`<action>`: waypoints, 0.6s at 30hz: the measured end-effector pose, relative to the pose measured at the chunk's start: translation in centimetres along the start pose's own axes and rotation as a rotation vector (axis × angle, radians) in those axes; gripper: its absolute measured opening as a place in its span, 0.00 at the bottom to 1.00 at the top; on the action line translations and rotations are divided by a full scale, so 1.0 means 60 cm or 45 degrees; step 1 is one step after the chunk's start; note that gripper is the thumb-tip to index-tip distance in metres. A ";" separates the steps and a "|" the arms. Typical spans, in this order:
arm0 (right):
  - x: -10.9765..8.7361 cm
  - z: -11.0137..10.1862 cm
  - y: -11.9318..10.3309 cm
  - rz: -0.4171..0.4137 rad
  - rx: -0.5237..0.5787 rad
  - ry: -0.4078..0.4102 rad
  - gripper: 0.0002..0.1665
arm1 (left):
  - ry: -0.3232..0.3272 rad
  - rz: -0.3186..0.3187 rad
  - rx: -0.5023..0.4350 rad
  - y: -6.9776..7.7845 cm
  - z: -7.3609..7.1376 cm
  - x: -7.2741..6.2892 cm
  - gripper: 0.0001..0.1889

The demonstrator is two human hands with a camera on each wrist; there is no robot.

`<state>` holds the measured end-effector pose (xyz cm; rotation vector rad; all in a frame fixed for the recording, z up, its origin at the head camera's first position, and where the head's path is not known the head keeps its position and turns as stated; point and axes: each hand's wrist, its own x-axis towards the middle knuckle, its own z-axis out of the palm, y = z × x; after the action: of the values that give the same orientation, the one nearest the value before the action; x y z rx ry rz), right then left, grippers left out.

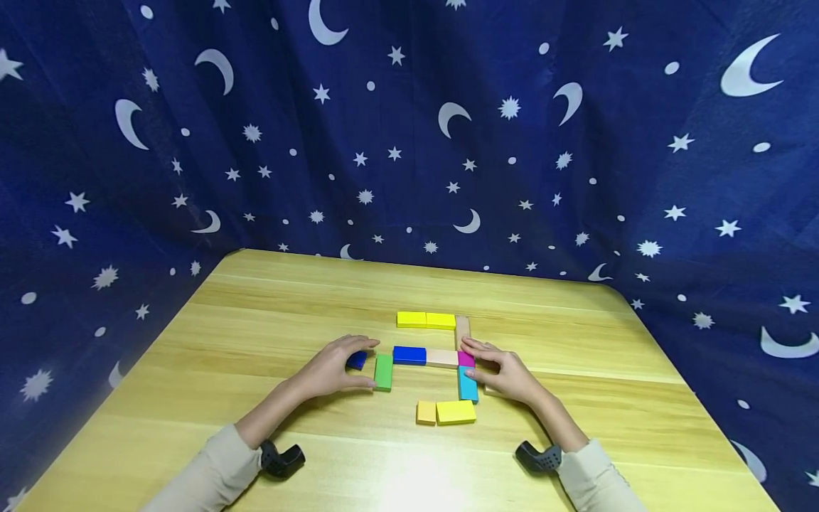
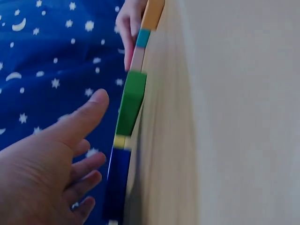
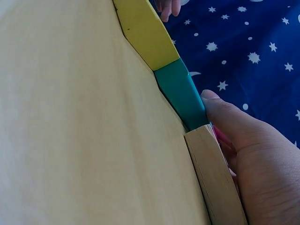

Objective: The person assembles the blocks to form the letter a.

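Observation:
In the head view my left hand [image 1: 330, 367] rests over the table with thumb and fingers spread apart, right at the left edge of a green block [image 1: 383, 372]. A dark blue block [image 1: 356, 360] lies partly hidden under its fingers. The left wrist view shows a gap between that thumb and the green block. My right hand [image 1: 505, 371] pinches a small magenta block [image 1: 466, 359] between thumb and fingers. Its thumb overlaps a light blue block [image 1: 468, 385] just below, and its fingertips reach the plain wooden block [image 1: 463, 332] above. Another wooden block [image 3: 213, 173] lies under the right palm.
A blue block [image 1: 409, 355] and a plain wooden block [image 1: 441, 358] form a row leading to the magenta one. Two yellow blocks [image 1: 426, 321] lie end to end behind. Nearer me are an orange block [image 1: 426, 413] and a yellow block [image 1: 456, 412]. A starry curtain [image 1: 409, 142] surrounds the wooden table [image 1: 288, 291].

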<state>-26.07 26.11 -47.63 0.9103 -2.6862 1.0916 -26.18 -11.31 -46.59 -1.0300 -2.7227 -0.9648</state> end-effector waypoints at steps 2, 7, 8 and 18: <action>0.001 0.001 0.001 -0.008 0.000 0.000 0.30 | 0.020 -0.002 -0.054 -0.010 -0.009 0.000 0.38; 0.001 0.002 0.002 -0.013 0.008 0.005 0.30 | 0.055 -0.001 -0.143 -0.048 -0.033 -0.005 0.36; 0.000 0.002 0.001 -0.011 0.011 0.007 0.30 | 0.056 0.002 -0.135 -0.056 -0.037 -0.007 0.35; 0.001 0.000 -0.002 0.017 0.007 -0.011 0.30 | 0.050 -0.027 -0.128 -0.101 -0.051 -0.023 0.18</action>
<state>-26.08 26.04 -47.53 0.9010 -2.7014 1.1002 -29.27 -17.38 -47.75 -0.9885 -2.6837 -1.1232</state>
